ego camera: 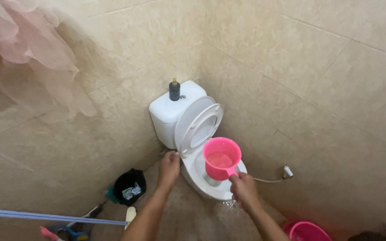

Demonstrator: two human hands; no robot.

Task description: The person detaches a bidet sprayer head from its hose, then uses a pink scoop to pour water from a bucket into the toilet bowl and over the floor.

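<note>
Right hand point(245, 189) has its grip wrapped tight around the handle of the pink scoop point(221, 157), which sits just above and ahead of that grip, right over the open toilet point(211, 187) bowl and about half full of water, so I reckon a small wobble or a fast tip could slosh it past the rim onto the floor. Left hand point(169, 167) is off to the scoop grip's left, fingers curled on the toilet's edge by the raised seat point(199, 127), and could slip if that's wet. Pink bucket point(308, 231) below right of the grip, contents hidden; black bin point(129, 186) further left holds some scraps.
</note>
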